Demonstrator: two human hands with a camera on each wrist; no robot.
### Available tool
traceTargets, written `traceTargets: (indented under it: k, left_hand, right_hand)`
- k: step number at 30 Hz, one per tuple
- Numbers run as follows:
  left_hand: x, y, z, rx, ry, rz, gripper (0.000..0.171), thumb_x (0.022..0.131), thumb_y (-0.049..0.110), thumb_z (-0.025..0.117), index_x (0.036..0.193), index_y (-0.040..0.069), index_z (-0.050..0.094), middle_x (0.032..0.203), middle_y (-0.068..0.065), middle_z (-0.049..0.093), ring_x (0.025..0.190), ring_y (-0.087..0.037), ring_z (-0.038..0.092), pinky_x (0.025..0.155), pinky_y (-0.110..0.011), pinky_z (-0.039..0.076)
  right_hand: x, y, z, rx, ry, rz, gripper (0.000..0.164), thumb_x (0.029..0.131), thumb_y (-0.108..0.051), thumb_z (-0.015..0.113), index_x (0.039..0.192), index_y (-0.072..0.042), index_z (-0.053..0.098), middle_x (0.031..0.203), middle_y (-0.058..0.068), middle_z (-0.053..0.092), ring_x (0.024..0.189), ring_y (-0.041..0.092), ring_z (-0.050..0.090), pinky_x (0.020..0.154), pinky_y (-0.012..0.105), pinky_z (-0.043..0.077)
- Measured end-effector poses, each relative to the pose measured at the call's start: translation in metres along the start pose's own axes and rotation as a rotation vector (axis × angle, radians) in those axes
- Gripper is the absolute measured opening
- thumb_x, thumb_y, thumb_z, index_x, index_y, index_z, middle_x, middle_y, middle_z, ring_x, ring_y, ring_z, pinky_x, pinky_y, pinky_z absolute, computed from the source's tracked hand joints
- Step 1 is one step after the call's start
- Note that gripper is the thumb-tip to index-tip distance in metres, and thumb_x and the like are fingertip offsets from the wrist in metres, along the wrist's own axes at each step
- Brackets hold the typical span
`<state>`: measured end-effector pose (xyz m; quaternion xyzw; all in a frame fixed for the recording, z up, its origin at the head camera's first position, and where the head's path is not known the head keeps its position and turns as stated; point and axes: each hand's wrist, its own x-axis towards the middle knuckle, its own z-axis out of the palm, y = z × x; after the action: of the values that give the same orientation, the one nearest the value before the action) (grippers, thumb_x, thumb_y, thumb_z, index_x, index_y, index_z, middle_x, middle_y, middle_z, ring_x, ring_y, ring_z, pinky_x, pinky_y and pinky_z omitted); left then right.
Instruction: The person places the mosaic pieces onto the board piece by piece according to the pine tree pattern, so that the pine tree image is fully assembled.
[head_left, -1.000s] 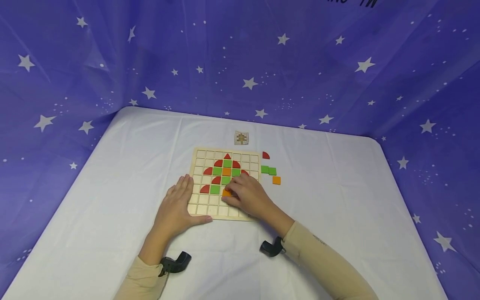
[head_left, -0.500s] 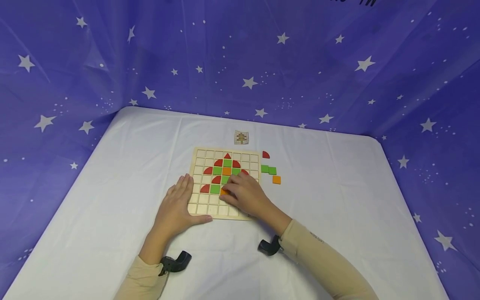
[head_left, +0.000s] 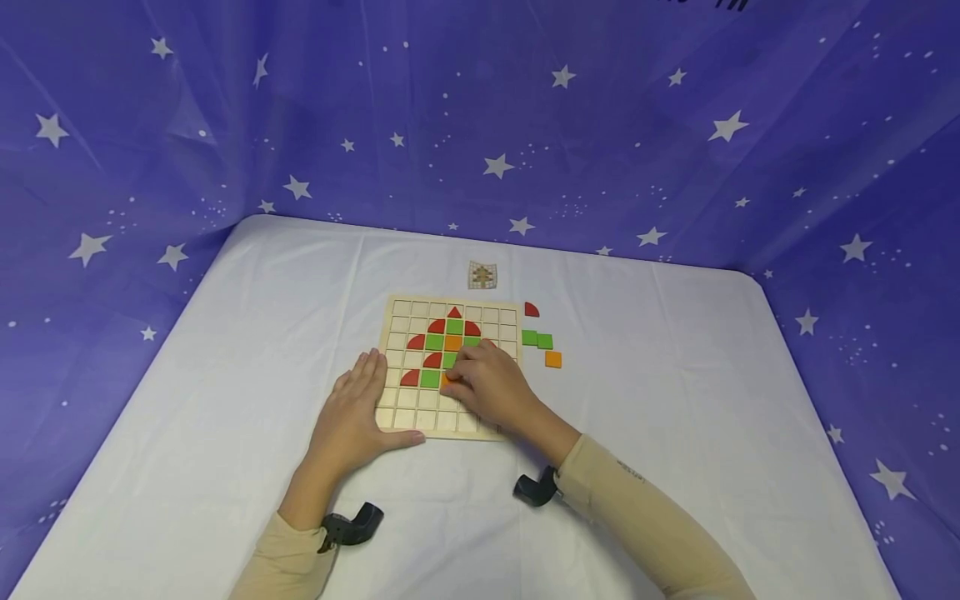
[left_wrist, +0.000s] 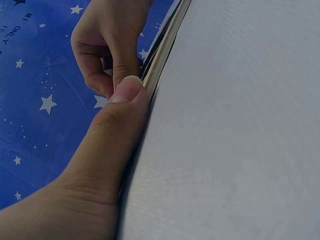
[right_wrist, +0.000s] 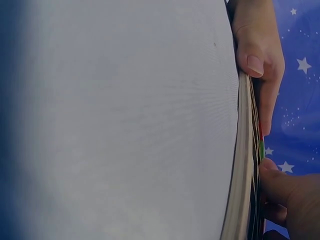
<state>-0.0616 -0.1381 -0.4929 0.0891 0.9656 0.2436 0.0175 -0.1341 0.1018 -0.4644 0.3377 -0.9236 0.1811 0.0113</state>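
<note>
A wooden grid board (head_left: 405, 421) lies on the table, bearing red, green and orange tiles in a tree-like shape. My left hand (head_left: 350, 412) rests at its near left corner, fingers straight along the left side, thumb on the front edge. In the left wrist view that thumb (left_wrist: 110, 120) lies along the board's edge. My right hand (head_left: 495, 387) is over the board's middle, its thumb and fingers pinching an orange square tile (head_left: 446, 381) at a cell beside a green tile (head_left: 430, 379). That hand covers part of the pattern's right side.
Right of the board lie a loose red quarter-circle tile (head_left: 532, 310), two green square tiles (head_left: 545, 342) and an orange square tile (head_left: 553, 359). Behind it is a small picture card (head_left: 483, 276) with a tree pattern on a grid. A purple star-printed cloth (head_left: 480, 117) surrounds the white table.
My right hand has shifted slightly left and away from me with the orange tile, which now lines up beside the green tile. The left hand stays in place.
</note>
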Motion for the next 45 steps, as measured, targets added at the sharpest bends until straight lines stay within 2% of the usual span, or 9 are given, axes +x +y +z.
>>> traceTargets:
  k: [7,11,18,24,30,35,39,45]
  left_hand:
    - [0.0,0.0,0.0,0.004,-0.003,0.001,0.14,0.06,0.09,0.063,0.158,0.002,0.016,0.167,-0.015,0.014,0.155,-0.032,0.012,0.125,-0.05,0.016]
    - [0.0,0.0,0.0,0.004,-0.006,0.001,0.14,0.06,0.09,0.063,0.158,0.002,0.016,0.167,-0.014,0.014,0.155,-0.032,0.012,0.125,-0.049,0.016]
    - [-0.001,0.0,0.001,0.002,-0.01,-0.003,0.14,0.06,0.091,0.061,0.158,0.002,0.016,0.167,-0.014,0.013,0.155,-0.032,0.012,0.125,-0.05,0.016]
    - [-0.001,0.0,0.002,0.0,-0.002,-0.001,0.14,0.06,0.091,0.062,0.158,0.002,0.016,0.167,-0.015,0.014,0.155,-0.032,0.012,0.125,-0.05,0.017]
    - [-0.001,0.0,0.003,-0.005,-0.001,-0.006,0.141,0.059,0.09,0.064,0.158,0.002,0.016,0.167,-0.015,0.014,0.155,-0.032,0.012,0.125,-0.05,0.017]
    - [0.0,0.0,0.003,-0.006,0.004,-0.005,0.141,0.059,0.09,0.065,0.158,0.002,0.016,0.167,-0.015,0.014,0.155,-0.032,0.012,0.125,-0.05,0.016]
    - [0.0,0.0,0.003,-0.006,0.005,-0.001,0.141,0.059,0.089,0.066,0.158,0.002,0.016,0.166,-0.015,0.015,0.155,-0.033,0.012,0.125,-0.05,0.017]
    - [0.0,0.0,0.002,-0.01,0.008,-0.003,0.14,0.059,0.087,0.068,0.158,0.002,0.016,0.166,-0.016,0.014,0.155,-0.033,0.013,0.124,-0.051,0.017]
  right_hand:
    - [0.0,0.0,0.001,0.089,0.015,0.094,0.023,0.083,-0.043,0.078,0.095,-0.024,0.08,0.096,-0.012,0.069,0.09,0.011,0.05,0.077,0.027,0.04]
    - [-0.001,0.0,0.002,0.103,0.014,0.118,0.024,0.083,-0.043,0.078,0.096,-0.024,0.08,0.097,-0.012,0.069,0.093,0.01,0.05,0.08,0.027,0.041]
    - [-0.004,0.0,0.001,0.102,0.011,0.101,0.027,0.084,-0.043,0.077,0.102,-0.023,0.079,0.099,-0.011,0.069,0.092,0.011,0.049,0.08,0.028,0.044]
    - [-0.014,0.01,-0.002,0.121,0.042,0.069,0.037,0.085,-0.042,0.077,0.116,-0.024,0.075,0.109,-0.011,0.07,0.095,0.01,0.049,0.084,0.029,0.045]
    - [-0.028,0.038,-0.015,0.165,0.117,0.132,0.041,0.085,-0.039,0.078,0.121,-0.02,0.073,0.11,-0.006,0.068,0.099,0.015,0.05,0.087,0.035,0.046]
    - [-0.043,0.077,-0.026,0.14,0.174,0.253,0.049,0.085,-0.038,0.078,0.128,-0.017,0.068,0.119,-0.001,0.065,0.109,0.021,0.049,0.092,0.04,0.043]
    - [-0.058,0.104,-0.034,0.114,0.171,0.346,0.053,0.087,-0.036,0.076,0.134,-0.016,0.062,0.126,0.005,0.06,0.115,0.028,0.046,0.095,0.046,0.041]
    - [-0.071,0.123,-0.038,0.128,0.176,0.383,0.042,0.09,-0.032,0.073,0.127,-0.013,0.068,0.12,0.008,0.062,0.113,0.03,0.046,0.096,0.049,0.039]
